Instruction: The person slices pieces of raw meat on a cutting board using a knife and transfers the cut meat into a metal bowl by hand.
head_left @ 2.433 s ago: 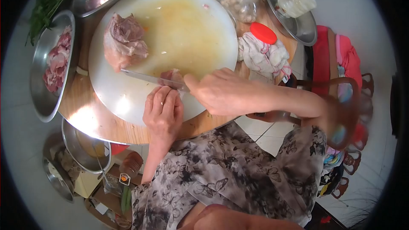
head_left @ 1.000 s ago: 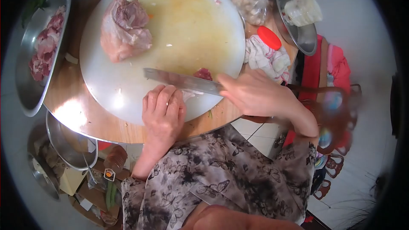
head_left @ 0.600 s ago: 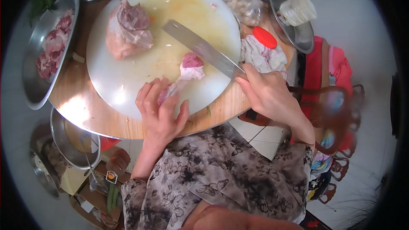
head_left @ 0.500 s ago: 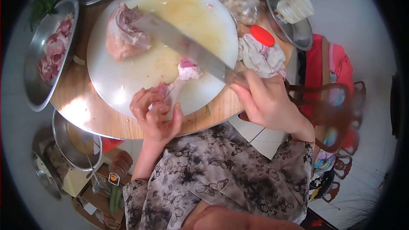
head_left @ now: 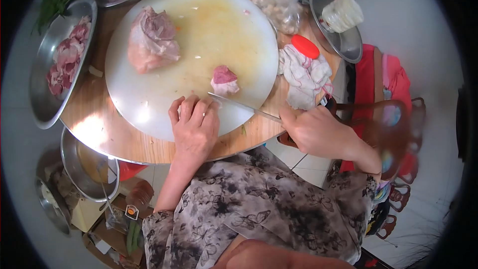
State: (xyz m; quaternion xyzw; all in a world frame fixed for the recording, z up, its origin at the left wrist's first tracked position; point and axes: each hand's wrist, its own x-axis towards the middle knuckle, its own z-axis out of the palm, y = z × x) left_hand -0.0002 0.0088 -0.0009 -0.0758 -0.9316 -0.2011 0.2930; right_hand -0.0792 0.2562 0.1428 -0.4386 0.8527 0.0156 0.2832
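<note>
The right hand (head_left: 318, 128) has its grip closed round a knife (head_left: 244, 106), tip beside the small meat chunk (head_left: 224, 79) on the white board (head_left: 224, 30). The left hand (head_left: 195, 125) curls nearby; from here I can't tell whether its grip holds anything.

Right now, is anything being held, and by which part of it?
The right hand holds a knife by its handle. Whether the left hand grips anything cannot be told; its fingers hide what lies beneath.

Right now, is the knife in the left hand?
No, the right hand grips the knife, while the left hand is at the near edge of the white board.
</note>
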